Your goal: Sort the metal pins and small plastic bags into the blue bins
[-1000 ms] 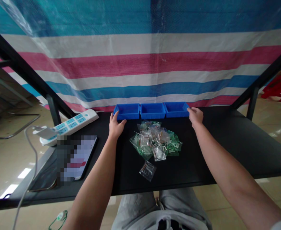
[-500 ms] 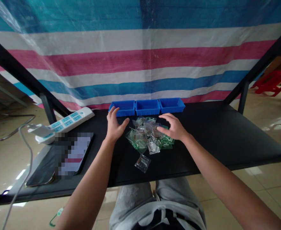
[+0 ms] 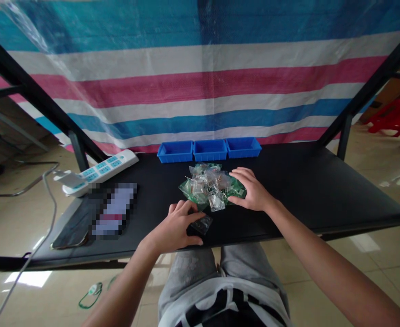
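A heap of small clear and green plastic bags [image 3: 206, 187] lies in the middle of the black table [image 3: 305, 190]. My right hand [image 3: 250, 188] rests on the heap's right side, fingers curled over the bags. One loose clear bag [image 3: 202, 223] sits near the front edge. My left hand [image 3: 175, 229] is at that bag, thumb and fingers closing around it. Three blue bins [image 3: 209, 150] stand in a row at the table's back edge, beyond the heap.
A white power strip [image 3: 99, 171] with a plug lies at the back left, its cable hanging off the table. A phone [image 3: 101, 215] lies at the left front. A striped tarp hangs behind. Black frame posts rise at both back corners. A red stool stands far right.
My left hand came back from the left bin to the loose bag at the front. My right hand left the right bin and settled on the heap's right side.
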Demonstrator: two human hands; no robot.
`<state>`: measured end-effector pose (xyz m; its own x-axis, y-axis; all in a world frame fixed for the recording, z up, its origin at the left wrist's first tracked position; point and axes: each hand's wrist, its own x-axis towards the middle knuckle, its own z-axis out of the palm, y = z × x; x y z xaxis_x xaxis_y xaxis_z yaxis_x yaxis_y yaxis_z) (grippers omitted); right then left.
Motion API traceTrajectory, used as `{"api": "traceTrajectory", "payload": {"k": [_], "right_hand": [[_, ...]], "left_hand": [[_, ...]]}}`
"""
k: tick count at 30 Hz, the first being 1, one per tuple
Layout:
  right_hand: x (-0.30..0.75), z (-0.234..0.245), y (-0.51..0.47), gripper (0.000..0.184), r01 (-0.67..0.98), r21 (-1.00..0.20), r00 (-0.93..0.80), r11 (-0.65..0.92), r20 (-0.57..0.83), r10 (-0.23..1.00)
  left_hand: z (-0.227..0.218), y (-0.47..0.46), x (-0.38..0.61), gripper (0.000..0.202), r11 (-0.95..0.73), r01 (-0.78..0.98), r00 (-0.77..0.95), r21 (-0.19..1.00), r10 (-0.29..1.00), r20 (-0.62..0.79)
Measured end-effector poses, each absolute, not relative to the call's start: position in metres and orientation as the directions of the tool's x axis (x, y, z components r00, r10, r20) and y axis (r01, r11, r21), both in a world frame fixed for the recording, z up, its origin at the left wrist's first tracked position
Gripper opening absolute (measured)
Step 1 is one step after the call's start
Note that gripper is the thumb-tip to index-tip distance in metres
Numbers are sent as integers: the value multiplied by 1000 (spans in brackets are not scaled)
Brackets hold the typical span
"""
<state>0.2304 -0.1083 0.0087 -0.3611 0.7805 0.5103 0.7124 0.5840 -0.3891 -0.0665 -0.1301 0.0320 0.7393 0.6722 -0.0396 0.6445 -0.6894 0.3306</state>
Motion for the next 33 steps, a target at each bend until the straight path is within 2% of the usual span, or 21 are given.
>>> {"api": "traceTrajectory", "payload": {"k": [3, 7, 11, 15, 17, 21, 24, 27, 29, 33], "right_hand": [[227, 8, -104, 69, 722, -390, -350, 571, 505, 789], [224, 7, -101, 65, 723, -400, -339, 564, 505, 793], [221, 6, -101, 62, 725, -404, -326, 558, 513, 794], [215, 4, -98, 63, 722, -401, -336, 565, 510, 792], [213, 4, -94, 67, 718, -392, -359, 576, 500, 788], [210, 3, -88, 86, 736, -360, -425, 574, 414, 805], [206, 4, -88, 108, 762, -334, -474, 555, 297, 829], [200, 6, -88, 120, 791, -306, -499, 530, 179, 848], [197, 7, -88, 124, 812, -301, -489, 500, 118, 864], [196, 4, -85, 131, 839, -318, -446, 442, 65, 893]], "left_hand": [[29, -135, -66, 54, -700, 634, 753, 328, 656, -57], [21, -148, -72, 22, -725, 577, 781, 375, 624, 4], [16, -158, -73, 22, -818, 430, 803, 382, 540, 253], [24, -134, -46, 21, -795, 514, 604, 323, 602, 522], [29, -112, -28, 22, -748, 600, 542, 284, 641, 544], [29, -74, -7, 23, -711, 674, 608, 200, 687, 397], [23, -58, -11, 45, -683, 701, 602, 204, 720, 345], [18, -47, -22, 92, -685, 693, 646, 227, 729, 226], [16, -39, -26, 114, -671, 704, 660, 234, 739, 135], [9, -28, -25, 127, -685, 690, 698, 234, 716, 36]]}}
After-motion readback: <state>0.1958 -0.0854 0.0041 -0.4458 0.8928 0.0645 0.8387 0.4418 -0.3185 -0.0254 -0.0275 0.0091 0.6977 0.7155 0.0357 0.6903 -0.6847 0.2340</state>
